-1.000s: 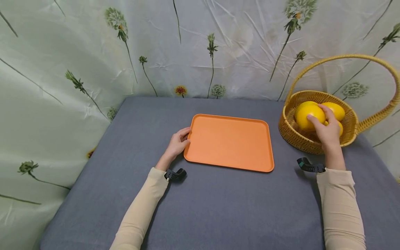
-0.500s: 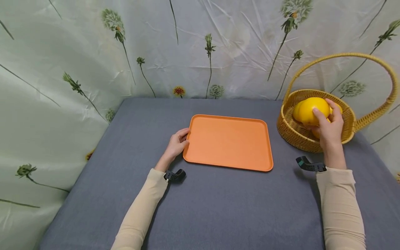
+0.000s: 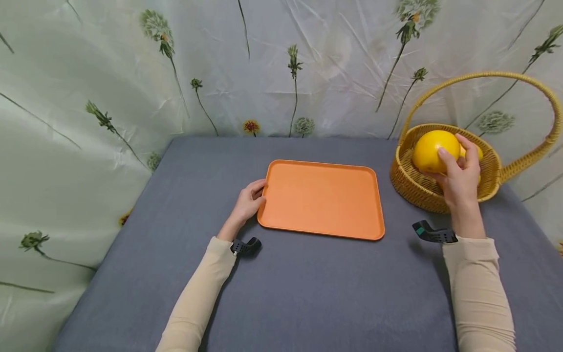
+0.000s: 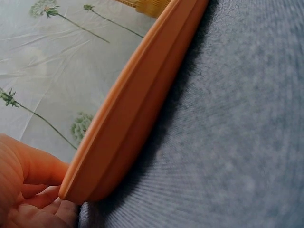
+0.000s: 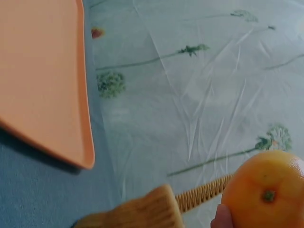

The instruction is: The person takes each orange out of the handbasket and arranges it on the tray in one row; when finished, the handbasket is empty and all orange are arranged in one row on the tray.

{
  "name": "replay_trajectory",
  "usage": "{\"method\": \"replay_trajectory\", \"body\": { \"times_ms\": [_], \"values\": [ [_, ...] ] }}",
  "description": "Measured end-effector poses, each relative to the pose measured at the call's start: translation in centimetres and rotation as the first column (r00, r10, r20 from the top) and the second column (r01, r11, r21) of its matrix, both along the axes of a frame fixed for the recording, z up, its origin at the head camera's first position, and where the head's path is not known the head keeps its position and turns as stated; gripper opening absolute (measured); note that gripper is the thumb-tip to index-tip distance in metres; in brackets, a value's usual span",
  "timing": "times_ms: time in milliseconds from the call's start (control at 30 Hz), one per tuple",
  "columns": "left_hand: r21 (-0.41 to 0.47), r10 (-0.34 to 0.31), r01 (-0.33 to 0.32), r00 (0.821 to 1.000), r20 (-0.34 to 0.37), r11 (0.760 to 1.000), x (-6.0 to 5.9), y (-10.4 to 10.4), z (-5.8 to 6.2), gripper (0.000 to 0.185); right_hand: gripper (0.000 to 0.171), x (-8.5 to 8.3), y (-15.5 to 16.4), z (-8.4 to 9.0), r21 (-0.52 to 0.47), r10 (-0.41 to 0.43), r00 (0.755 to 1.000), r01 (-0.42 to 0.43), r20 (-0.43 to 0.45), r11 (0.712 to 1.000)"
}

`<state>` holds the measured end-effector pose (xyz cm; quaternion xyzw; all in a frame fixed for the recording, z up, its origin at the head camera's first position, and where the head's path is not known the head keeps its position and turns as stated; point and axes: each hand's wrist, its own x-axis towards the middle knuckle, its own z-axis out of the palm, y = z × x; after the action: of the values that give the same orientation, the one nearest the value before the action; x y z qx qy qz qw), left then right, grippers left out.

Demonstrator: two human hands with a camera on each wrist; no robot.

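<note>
In the head view, my left hand [image 3: 247, 201] holds the left edge of an orange rectangular tray [image 3: 323, 200] lying on the grey cloth. The left wrist view has that hand's fingers [image 4: 38, 166] at the tray's rim [image 4: 128, 109]. On the right, my right hand [image 3: 463, 178] grips a round yellow-orange citrus fruit [image 3: 433, 151] over the wicker basket [image 3: 415, 193]. The right wrist view shows the fruit [image 5: 268, 190] with its small green stem end, one fingertip [image 5: 222, 217] against its side. More yellow fruit [image 3: 478, 152] sits in the basket, partly hidden behind this hand.
The basket's tall arched handle [image 3: 492, 75] rises above the fruit and leans toward the right. A flower-printed curtain [image 3: 343, 73] hangs behind and to the left of the grey-covered table [image 3: 316, 288]. Dark wrist straps [image 3: 435, 233] circle both wrists.
My right hand has taken hold of the fruit, turned it and raised it slightly from the others in the basket. The left hand and tray stay in place.
</note>
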<state>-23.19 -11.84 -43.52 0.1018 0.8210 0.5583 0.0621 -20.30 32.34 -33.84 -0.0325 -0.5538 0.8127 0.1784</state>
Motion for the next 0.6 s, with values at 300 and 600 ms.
{"method": "replay_trajectory", "body": {
  "times_ms": [300, 600],
  "values": [
    [0.002, -0.006, 0.006, 1.0, -0.005, 1.0, -0.2, -0.1, 0.3, 0.051, 0.048, 0.2, -2.0, 0.4, 0.017, 0.124, 0.992, -0.123, -0.036, 0.992],
    [0.016, -0.003, 0.003, 1.0, 0.013, 1.0, -0.1, 0.0, 0.0, 0.052, 0.063, 0.7, -4.3, 0.5, 0.008, 0.362, 0.932, -0.362, -0.008, 0.932]
  ]
}}
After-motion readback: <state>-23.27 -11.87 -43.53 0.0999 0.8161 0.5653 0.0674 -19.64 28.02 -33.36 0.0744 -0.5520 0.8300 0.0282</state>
